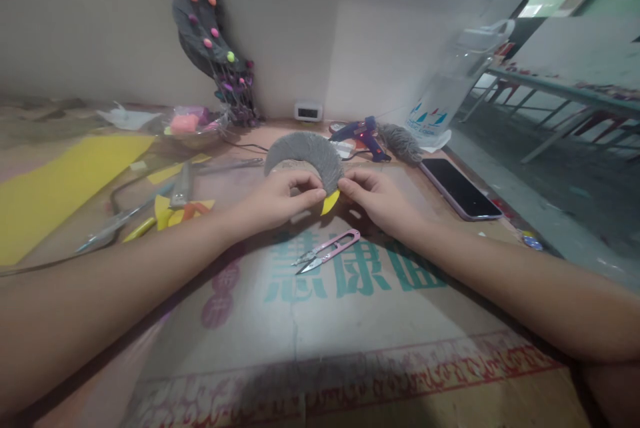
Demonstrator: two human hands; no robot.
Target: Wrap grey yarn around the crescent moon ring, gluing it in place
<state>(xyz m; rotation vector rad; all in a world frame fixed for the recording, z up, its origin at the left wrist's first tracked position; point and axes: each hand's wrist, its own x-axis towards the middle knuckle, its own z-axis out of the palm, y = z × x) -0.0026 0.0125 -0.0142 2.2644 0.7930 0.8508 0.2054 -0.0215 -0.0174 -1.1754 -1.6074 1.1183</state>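
A crescent wrapped in grey yarn (307, 151) lies on a cardboard sheet (350, 321), its yellow tip (330, 202) bare at the right end. My left hand (280, 196) pinches the crescent near that end, fingers curled on it. My right hand (373, 193) holds the same end from the right, thumb and fingers closed on the yarn edge. Pink thread snips (327, 251) lie just in front of both hands.
A blue glue gun (361, 135) and a grey yarn bundle (401, 143) lie behind my hands. A phone (460, 188) rests at the right. Yellow sheets (55, 188), scraps and scissors (115, 225) cover the left. A grey beaded piece (210, 48) leans in the corner.
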